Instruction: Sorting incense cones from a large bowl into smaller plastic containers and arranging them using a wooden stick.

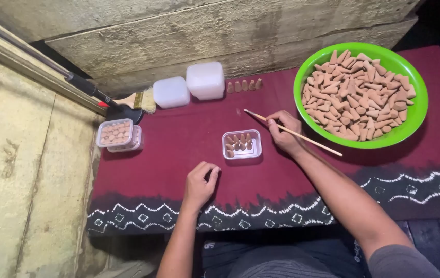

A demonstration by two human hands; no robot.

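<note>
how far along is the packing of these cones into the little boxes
Looks done: a filled clear box stacked on another at the cloth's left edge. In hand: the open small box holds some cones with room left; the right hand grips a thin stick, and the left hand rests loosely curled on the cloth. Left: the green bowl is heaped with cones, and five cones stand in a row.

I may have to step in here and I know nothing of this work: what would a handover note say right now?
Left hand: loosely curled, resting empty on the maroon cloth.
Right hand: grip closed on a thin wooden stick.
Small clear box between the hands: partly filled with cones.
Green bowl: heaped with loose cones.
Done: two closed filled boxes stacked at left.
Left: room in the open box; five cones stand near the white containers.
</note>
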